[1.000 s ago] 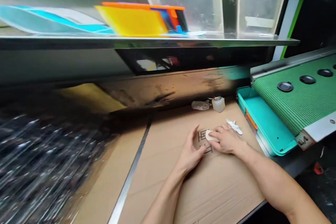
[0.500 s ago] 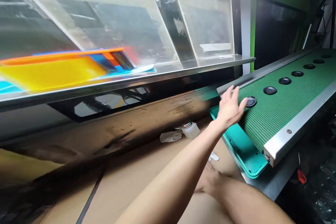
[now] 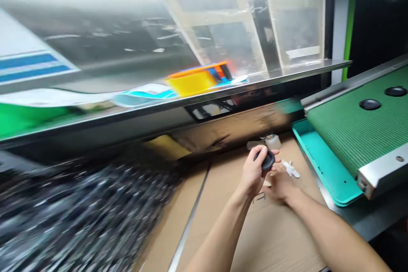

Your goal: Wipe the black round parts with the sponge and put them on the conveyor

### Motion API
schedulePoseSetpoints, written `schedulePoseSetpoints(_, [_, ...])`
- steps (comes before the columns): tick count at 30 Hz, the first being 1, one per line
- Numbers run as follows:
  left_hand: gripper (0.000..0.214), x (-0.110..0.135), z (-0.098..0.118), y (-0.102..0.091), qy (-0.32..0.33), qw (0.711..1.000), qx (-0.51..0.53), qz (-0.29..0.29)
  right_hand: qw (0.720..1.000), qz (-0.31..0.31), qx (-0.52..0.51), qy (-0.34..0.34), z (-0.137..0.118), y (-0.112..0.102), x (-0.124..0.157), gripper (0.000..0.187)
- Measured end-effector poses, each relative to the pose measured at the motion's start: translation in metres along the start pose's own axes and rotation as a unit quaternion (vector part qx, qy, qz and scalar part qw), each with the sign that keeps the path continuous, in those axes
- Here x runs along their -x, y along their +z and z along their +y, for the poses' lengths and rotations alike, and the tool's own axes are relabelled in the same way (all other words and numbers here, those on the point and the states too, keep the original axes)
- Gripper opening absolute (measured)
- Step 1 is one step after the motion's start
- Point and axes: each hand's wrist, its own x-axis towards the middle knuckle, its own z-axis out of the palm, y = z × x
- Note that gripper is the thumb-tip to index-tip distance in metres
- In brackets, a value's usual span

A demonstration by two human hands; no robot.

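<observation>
My left hand (image 3: pixel 253 174) grips a black rubber-like disc (image 3: pixel 268 160) by its edge, above the cardboard. My right hand (image 3: pixel 280 188) sits just below it, fingers partly blurred. A small white piece (image 3: pixel 267 183) shows at that hand's edge, and I cannot tell whether the hand holds it. A white plastic part (image 3: pixel 291 169) lies on the cardboard sheet (image 3: pixel 270 238) to the right of my right hand. Behind the hands stands a small white bottle (image 3: pixel 273 141).
A green mesh conveyor belt (image 3: pixel 357 123) with black discs (image 3: pixel 369 104) runs at the right above a teal tray (image 3: pixel 321 157). A steel shelf edge (image 3: pixel 191 93) crosses behind the cardboard, holding a yellow-and-orange container (image 3: pixel 191 80). A blurred dark heap (image 3: pixel 79 212) fills the lower left.
My left hand has gone out to the belt and come back gripping a black disc. My right hand has come off the white disc, and the view has swung.
</observation>
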Motion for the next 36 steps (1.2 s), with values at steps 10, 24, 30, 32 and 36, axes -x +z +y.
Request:
schedulePoseSetpoints(10, [0.043,0.015,-0.072,-0.119,-0.088,0.957,0.256,0.102,0.977,0.205,-0.056,0.032,-0.001,-0.003,-0.006,0.030])
schedulePoseSetpoints(24, [0.044,0.012,-0.070,-0.112,-0.138,0.936,0.319,0.060,0.990,0.112,0.080,0.024,-0.046,0.019,-0.006,0.037])
schedulePoseSetpoints(30, [0.053,0.008,-0.076,-0.112,-0.132,0.935,0.318,0.080,0.994,0.080,0.076,-0.016,-0.047,0.016,0.001,0.038])
schedulePoseSetpoints(32, [0.052,0.009,-0.076,-0.113,-0.123,0.940,0.308,0.078,0.991,0.100,0.085,0.020,-0.047,0.015,0.000,0.038])
schedulePoseSetpoints(36, [0.051,0.011,-0.073,-0.114,-0.115,0.944,0.298,0.086,0.994,0.068,0.081,-0.011,-0.049,0.013,0.000,0.039])
